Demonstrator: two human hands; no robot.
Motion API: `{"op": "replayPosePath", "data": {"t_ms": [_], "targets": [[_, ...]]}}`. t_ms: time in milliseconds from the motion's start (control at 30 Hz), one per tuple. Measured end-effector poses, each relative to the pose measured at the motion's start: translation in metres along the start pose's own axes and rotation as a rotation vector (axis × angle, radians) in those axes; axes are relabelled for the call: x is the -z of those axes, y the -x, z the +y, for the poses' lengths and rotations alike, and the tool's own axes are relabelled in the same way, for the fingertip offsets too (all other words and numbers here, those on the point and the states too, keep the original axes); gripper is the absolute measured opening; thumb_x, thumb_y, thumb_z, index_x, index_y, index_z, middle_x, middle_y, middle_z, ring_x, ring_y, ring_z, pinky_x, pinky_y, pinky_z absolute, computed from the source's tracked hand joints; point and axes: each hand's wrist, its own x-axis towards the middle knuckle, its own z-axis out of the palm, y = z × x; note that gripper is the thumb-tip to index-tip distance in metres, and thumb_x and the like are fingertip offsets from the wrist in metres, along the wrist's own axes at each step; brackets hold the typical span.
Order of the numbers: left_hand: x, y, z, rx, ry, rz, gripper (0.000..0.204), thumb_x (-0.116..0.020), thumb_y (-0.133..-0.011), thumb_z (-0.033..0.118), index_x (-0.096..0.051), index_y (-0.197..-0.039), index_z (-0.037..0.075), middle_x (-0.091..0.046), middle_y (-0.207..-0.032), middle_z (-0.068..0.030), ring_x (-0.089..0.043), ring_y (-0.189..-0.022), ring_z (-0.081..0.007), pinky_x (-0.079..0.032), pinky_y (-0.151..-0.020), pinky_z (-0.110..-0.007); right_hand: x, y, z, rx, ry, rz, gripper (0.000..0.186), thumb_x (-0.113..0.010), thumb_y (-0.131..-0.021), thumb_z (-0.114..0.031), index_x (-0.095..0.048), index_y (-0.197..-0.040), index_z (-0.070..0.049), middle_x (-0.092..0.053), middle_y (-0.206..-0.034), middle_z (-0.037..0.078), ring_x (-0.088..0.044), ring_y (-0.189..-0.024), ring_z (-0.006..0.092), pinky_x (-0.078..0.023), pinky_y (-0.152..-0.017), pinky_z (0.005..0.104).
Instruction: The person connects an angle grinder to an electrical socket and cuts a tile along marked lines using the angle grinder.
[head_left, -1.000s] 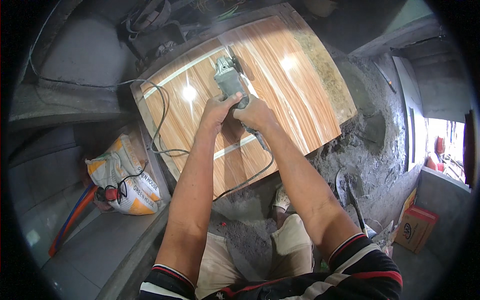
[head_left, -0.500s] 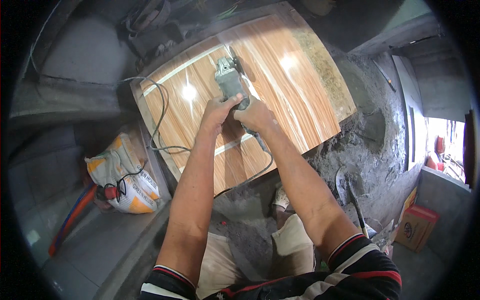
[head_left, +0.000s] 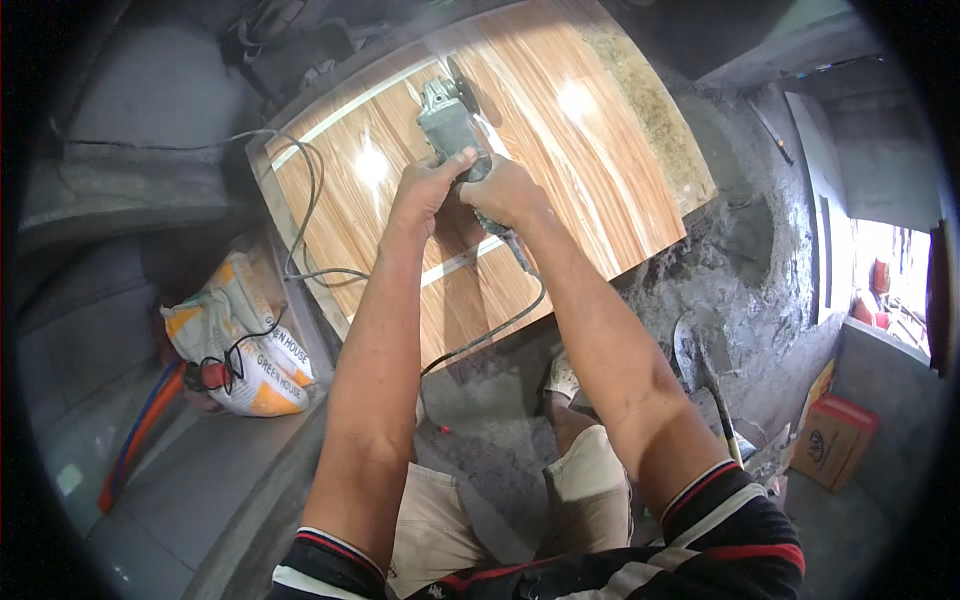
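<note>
Both my hands are closed around a grey angle grinder [head_left: 450, 125], held over a wood-grain tile surface [head_left: 590, 190]. My left hand [head_left: 428, 190] grips the left side of its body, thumb on top. My right hand [head_left: 505, 190] wraps the rear of the body from the right. The tool's metal head points away from me. Its dark disc [head_left: 462, 85] stands edge-up on the right of the head, near a pale line across the tiles; I cannot tell whether it touches. A black cord [head_left: 490, 338] runs from the tool's rear end.
Left of the tiles stands a white and orange sack [head_left: 250, 345] with a plug and cable on it. A looped cord [head_left: 318, 185] crosses the tiles' left edge. At right are a shovel [head_left: 715, 395] on wet grey mortar and a cardboard box [head_left: 835, 440].
My hands and the grinder have shifted slightly away from me and to the left. The tiles and sack also sit a little differently in the picture. My grip is the same.
</note>
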Motion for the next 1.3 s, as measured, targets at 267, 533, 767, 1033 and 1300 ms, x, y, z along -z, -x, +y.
{"op": "replayPosePath", "data": {"t_ms": [267,533,767,1033,1300], "targets": [[0.005,0.000,-0.005,-0.024,-0.083,-0.003,0.055,-0.086,-0.090,0.042,-0.075,-0.118,-0.004,-0.076,-0.108,-0.0089,-0.070,-0.095,-0.0157,-0.053,-0.086,-0.030,0.005,0.010,-0.002,0.003,-0.028,-0.022,0.063,-0.076,-0.071,-0.040,-0.073,-0.112,0.007,-0.075,-0.107,0.032,-0.075,-0.104,0.0421,-0.059,-0.092,0.0463],[-0.001,0.014,0.000,-0.018,-0.080,0.005,0.057,-0.087,-0.088,0.041,-0.075,-0.119,-0.006,-0.077,-0.108,-0.0102,-0.070,-0.096,-0.0162,-0.052,-0.087,-0.031,0.006,0.013,0.001,0.026,-0.002,-0.039,0.064,-0.076,-0.071,-0.041,-0.073,-0.112,0.008,-0.075,-0.106,0.031,-0.075,-0.102,0.0419,-0.059,-0.091,0.0458],[-0.012,0.028,0.004,-0.024,-0.067,0.031,0.056,-0.087,-0.088,0.039,-0.074,-0.117,-0.006,-0.077,-0.106,-0.0111,-0.070,-0.095,-0.0167,-0.053,-0.085,-0.030,0.000,0.014,0.013,0.021,-0.056,-0.004,0.065,-0.077,-0.071,-0.040,-0.071,-0.114,0.009,-0.076,-0.103,0.031,-0.075,-0.101,0.0418,-0.059,-0.091,0.0460],[-0.010,0.030,-0.001,-0.016,-0.087,0.012,0.052,-0.086,-0.088,0.039,-0.075,-0.114,-0.005,-0.076,-0.103,-0.0108,-0.070,-0.092,-0.0163,-0.053,-0.084,-0.030,0.000,0.018,0.018,0.027,-0.088,-0.045,0.066,-0.076,-0.071,-0.039,-0.068,-0.116,0.009,-0.075,-0.106,0.032,-0.075,-0.102,0.0421,-0.059,-0.091,0.0467],[-0.013,0.034,-0.001,-0.016,-0.099,0.039,0.055,-0.087,-0.086,0.041,-0.075,-0.114,-0.005,-0.076,-0.103,-0.0108,-0.070,-0.091,-0.0167,-0.053,-0.083,-0.031,-0.005,0.019,0.022,0.035,-0.071,0.001,0.066,-0.075,-0.071,-0.039,-0.069,-0.116,0.008,-0.074,-0.108,0.033,-0.074,-0.105,0.0443,-0.058,-0.094,0.0474]]}}
